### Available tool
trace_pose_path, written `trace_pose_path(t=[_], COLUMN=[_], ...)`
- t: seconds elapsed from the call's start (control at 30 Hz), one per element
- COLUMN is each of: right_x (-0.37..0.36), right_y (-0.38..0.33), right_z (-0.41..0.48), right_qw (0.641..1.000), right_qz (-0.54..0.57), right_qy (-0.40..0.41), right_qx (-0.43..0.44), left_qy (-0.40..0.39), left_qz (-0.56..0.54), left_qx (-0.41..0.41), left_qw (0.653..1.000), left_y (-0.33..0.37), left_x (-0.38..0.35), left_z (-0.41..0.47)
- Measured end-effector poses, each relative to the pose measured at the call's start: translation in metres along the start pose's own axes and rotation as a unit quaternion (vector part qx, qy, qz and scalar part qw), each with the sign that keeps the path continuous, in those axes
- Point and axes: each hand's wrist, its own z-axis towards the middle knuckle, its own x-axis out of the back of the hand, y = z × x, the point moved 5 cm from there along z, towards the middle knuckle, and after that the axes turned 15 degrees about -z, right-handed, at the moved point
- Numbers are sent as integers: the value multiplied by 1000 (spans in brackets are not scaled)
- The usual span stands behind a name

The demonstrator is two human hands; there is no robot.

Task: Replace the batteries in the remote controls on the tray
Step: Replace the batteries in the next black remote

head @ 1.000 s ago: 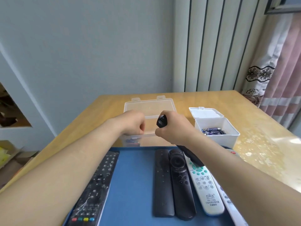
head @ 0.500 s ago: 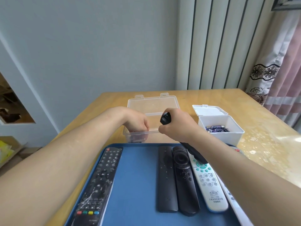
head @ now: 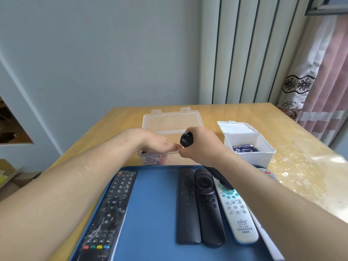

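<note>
Head view showed the right hand (head: pixel 199 147) clenched around a black remote (head: pixel 186 141), held tilted above the far edge of the blue tray (head: pixel 154 213). The left hand (head: pixel 160 146) reached down into the clear box (head: pixel 170 119) just behind the tray (its fingers were hidden, so I cannot tell if it held something). On the tray lay 4 more: a keypad remote (head: pixel 111 210) at left, then a slim black remote (head: pixel 187 208), a rounded black remote (head: pixel 209 210) and a white remote (head: pixel 236 211) side by side. Batteries (head: pixel 244 148) lay in the white box (head: pixel 263 153) at right.
</note>
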Motion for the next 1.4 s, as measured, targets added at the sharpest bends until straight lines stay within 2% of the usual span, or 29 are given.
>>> trace_pose_path(t=[0.13,0.3,0.5,0.57,0.67,0.83,0.9,0.97,1.0,1.1,1.27,1.4], right_x=[-1,-4,-8,-6,9,41,47,49,52,54,58,53], right_y=[-4,-5,-3,-4,-4,-8,-14,-20,-22,-25,-2,5], right_z=[-3,-3,-2,-2,-4,-21,-36,-56,-67,-92,-131,-153], right_qw=[997,992,993,995,999,995,978,941,930,906,871,875], right_qz=[-77,-122,-118,-99,-46,66,202,337,366,420,489,482], right_qy=[15,12,7,8,27,79,40,-16,-32,-51,-22,21], right_qx=[20,12,-5,-7,-4,-11,-26,-36,-33,-15,-47,-38], left_qy=[12,8,83,140,231,323,344,325,310,311,330,321], left_qz=[-1,-70,-172,-191,-268,-424,-478,-533,-553,-563,-632,-679], left_qx=[0,-60,-125,-135,-168,-225,-252,-299,-325,-361,-345,-314], left_qw=[1000,996,974,962,920,815,768,721,702,675,611,581], left_y=[0,-11,-27,-27,-33,-41,-31,-10,4,34,54,56], left_x=[2,14,19,19,20,16,11,2,-4,-23,-57,-86], left_z=[-2,-26,-39,-40,-48,-73,-86,-100,-109,-125,-139,-142])
